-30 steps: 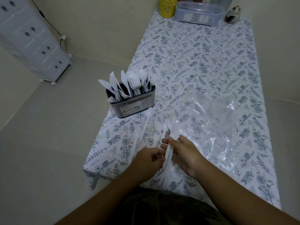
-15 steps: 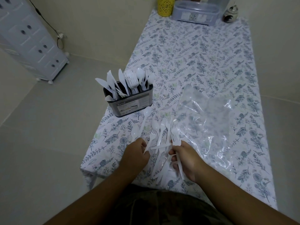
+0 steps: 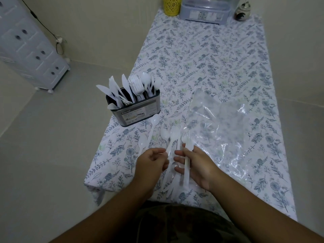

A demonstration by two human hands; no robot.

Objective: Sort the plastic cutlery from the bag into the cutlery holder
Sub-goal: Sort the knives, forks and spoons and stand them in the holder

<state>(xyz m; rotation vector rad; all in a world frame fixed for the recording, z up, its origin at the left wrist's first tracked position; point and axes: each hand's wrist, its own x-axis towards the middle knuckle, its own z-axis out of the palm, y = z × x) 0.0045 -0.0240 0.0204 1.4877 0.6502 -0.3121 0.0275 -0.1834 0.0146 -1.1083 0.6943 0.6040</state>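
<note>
Cutlery holder (image 3: 138, 111) mostly filled; bag (image 3: 219, 123) emptied; loose spoons (image 3: 154, 123) remaining on surface (image 3: 210, 58). Right hand (image 3: 196, 165) gripping forks (image 3: 186, 142); left hand (image 3: 150, 162) loosely curled, empty.

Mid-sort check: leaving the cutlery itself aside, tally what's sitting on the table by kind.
Cutlery holder: 1
Clear plastic bag: 1
Yellow cup: 1
Lidded clear box: 1
Small round jar: 1
Total: 5. Anything behind the box is cut off by the top of the frame.
</note>
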